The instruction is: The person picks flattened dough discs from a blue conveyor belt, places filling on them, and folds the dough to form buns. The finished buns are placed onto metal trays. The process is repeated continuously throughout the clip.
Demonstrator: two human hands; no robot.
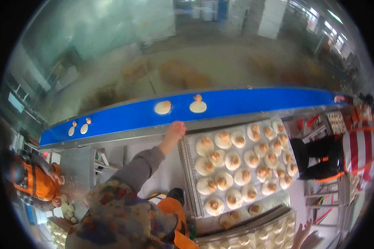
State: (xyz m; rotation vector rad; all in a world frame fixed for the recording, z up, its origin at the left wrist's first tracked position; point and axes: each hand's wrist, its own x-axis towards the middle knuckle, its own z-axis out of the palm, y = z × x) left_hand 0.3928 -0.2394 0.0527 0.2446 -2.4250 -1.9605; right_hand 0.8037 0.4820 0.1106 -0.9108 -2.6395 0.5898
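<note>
My left hand (175,132), in a grey cuff and floral sleeve, is at the near edge of the blue conveyor belt (245,102). It holds nothing I can see, its fingers slightly bent toward the belt. Just beyond it lie a flat dough round (162,108) with a lump of orange-brown filling and a second dough round (198,107) with its lump at the far rim. My right hand (303,233) is low on the right with fingers spread, beside the lower tray. Several filled dough rounds (233,161) lie in rows on the large metal tray (191,146).
More dough rounds (84,128) with filling sit at the belt's left. A lower tray (253,226) of dough rounds is close to me. On the left, a person in an orange apron (41,180) works at a metal table (81,166). Another in a striped top (357,149) is on the right.
</note>
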